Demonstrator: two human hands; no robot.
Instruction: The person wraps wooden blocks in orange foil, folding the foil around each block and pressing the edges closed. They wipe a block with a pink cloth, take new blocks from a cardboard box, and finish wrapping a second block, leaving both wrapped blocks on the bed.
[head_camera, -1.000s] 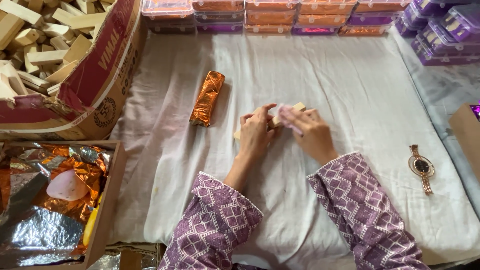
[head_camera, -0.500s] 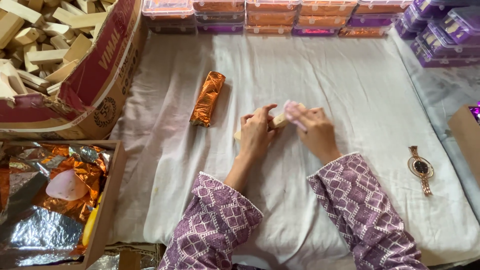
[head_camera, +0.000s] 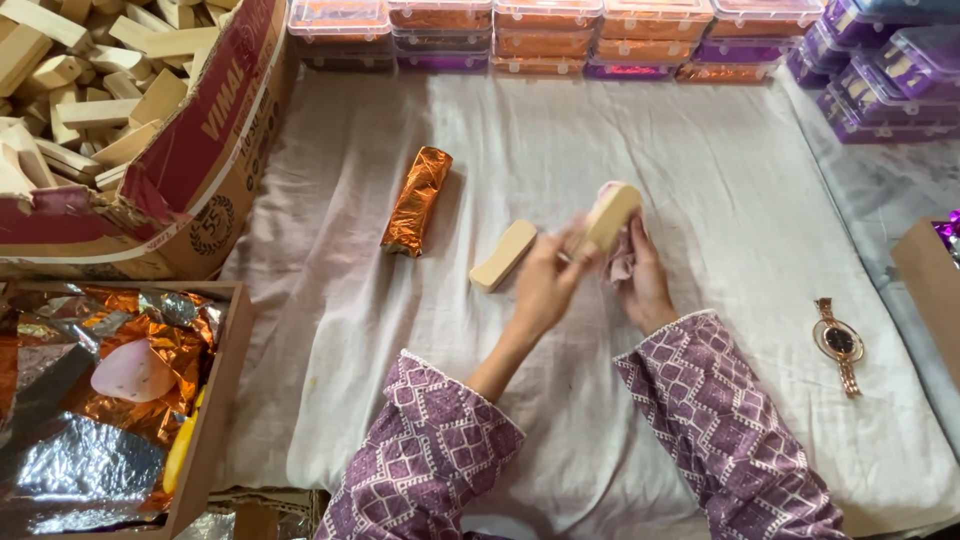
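My left hand (head_camera: 545, 285) holds a pale wooden block (head_camera: 612, 214) lifted and tilted above the white cloth (head_camera: 700, 180). My right hand (head_camera: 640, 275) presses a small pink rag (head_camera: 620, 262) against that block's lower right side. A second bare wooden block (head_camera: 503, 255) lies on the cloth just left of my left hand. Further left lies a block wrapped in orange foil (head_camera: 418, 200). Both sleeves are purple with a white pattern.
A cardboard box of bare wooden blocks (head_camera: 90, 90) stands at the upper left. A box of orange and silver foil sheets (head_camera: 100, 400) sits at the lower left. Stacked clear-lidded containers (head_camera: 540, 35) line the far edge. A wristwatch (head_camera: 838, 342) lies at the right.
The two blocks held together are now apart: one lies on the cloth, the other has been raised to the right in my left hand with the rag against it.
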